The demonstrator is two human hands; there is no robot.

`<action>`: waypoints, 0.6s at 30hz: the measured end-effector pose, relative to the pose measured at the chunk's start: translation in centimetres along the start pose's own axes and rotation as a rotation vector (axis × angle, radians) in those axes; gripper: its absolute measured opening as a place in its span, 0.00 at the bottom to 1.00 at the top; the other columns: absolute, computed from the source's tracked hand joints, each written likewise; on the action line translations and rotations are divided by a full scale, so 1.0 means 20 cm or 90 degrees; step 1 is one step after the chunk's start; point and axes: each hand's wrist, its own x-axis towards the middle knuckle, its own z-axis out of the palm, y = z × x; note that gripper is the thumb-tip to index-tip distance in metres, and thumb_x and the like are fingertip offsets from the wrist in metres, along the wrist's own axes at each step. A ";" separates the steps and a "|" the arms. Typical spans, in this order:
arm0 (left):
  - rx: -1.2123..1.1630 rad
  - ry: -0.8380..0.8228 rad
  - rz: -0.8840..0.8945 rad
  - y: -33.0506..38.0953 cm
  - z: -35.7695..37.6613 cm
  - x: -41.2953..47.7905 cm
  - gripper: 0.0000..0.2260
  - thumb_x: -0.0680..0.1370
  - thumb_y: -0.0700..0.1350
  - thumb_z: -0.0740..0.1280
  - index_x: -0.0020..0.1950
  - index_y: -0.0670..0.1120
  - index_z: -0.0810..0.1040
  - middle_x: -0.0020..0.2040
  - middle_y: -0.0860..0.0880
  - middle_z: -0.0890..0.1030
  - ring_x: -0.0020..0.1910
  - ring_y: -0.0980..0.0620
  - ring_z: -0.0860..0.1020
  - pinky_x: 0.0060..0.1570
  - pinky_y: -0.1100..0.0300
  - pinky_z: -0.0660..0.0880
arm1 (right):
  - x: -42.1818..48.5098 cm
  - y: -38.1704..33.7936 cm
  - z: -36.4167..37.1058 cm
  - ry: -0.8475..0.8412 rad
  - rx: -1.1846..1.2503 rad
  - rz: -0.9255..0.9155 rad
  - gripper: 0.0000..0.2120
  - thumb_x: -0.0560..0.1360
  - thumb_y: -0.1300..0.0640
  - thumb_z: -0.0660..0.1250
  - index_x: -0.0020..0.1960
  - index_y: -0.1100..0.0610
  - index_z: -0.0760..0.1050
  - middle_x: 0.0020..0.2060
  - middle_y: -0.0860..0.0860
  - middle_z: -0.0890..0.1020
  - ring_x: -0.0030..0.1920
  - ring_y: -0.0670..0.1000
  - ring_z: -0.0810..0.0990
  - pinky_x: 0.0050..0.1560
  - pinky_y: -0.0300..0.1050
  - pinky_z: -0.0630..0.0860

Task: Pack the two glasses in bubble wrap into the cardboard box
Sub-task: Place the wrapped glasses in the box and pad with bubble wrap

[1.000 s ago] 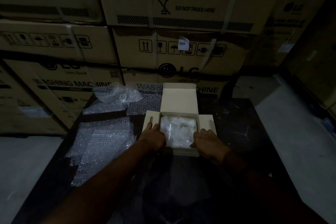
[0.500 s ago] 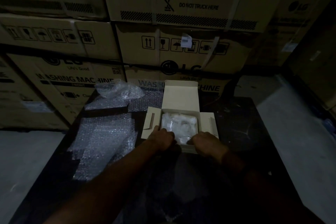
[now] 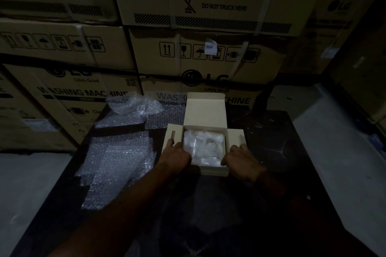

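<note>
Bracketing the open cardboard box (image 3: 213,170) in the middle of the worktop (image 3: 271,131), bubble-wrapped glasses (image 3: 203,147) lying inside, left grip (image 3: 176,156) flat-fingered on the left flap (image 3: 172,133), right grip (image 3: 240,159) at the right flap (image 3: 236,136), curled or not impossible to tell, spare bubble wrap (image 3: 117,152) towards the left edge.

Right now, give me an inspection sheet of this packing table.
Surface: dark table, scuffed.
Job's things: cardboard box open, lid flap up, side flaps out; bubble-wrapped bundle inside, separate glasses not tellable.
Clutter: bubble wrap sheets left of the box.
Grippers: left hand at the left flap, right hand at the right flap; grip unclear.
Cables: nothing seen.
Surroundings: washing machine cartons stacked behind.
</note>
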 end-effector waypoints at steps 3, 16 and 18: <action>-0.019 -0.016 -0.009 0.02 -0.01 -0.01 0.12 0.79 0.47 0.58 0.58 0.49 0.79 0.56 0.44 0.80 0.64 0.42 0.68 0.68 0.39 0.54 | 0.01 -0.01 -0.01 0.011 -0.017 -0.001 0.18 0.74 0.57 0.66 0.62 0.46 0.76 0.56 0.47 0.80 0.60 0.52 0.70 0.58 0.53 0.61; -0.117 -0.041 0.022 0.04 -0.05 0.01 0.15 0.81 0.58 0.57 0.66 0.60 0.73 0.67 0.46 0.75 0.71 0.45 0.62 0.70 0.40 0.47 | 0.01 0.03 0.00 0.008 0.005 -0.033 0.21 0.74 0.58 0.66 0.66 0.45 0.73 0.60 0.49 0.78 0.69 0.50 0.65 0.72 0.60 0.43; -0.128 -0.069 0.017 0.06 -0.04 0.02 0.16 0.81 0.58 0.55 0.67 0.61 0.72 0.68 0.48 0.74 0.71 0.45 0.63 0.70 0.41 0.47 | 0.01 0.03 0.00 -0.021 0.010 -0.039 0.22 0.75 0.59 0.65 0.66 0.45 0.72 0.63 0.49 0.76 0.72 0.49 0.62 0.73 0.62 0.42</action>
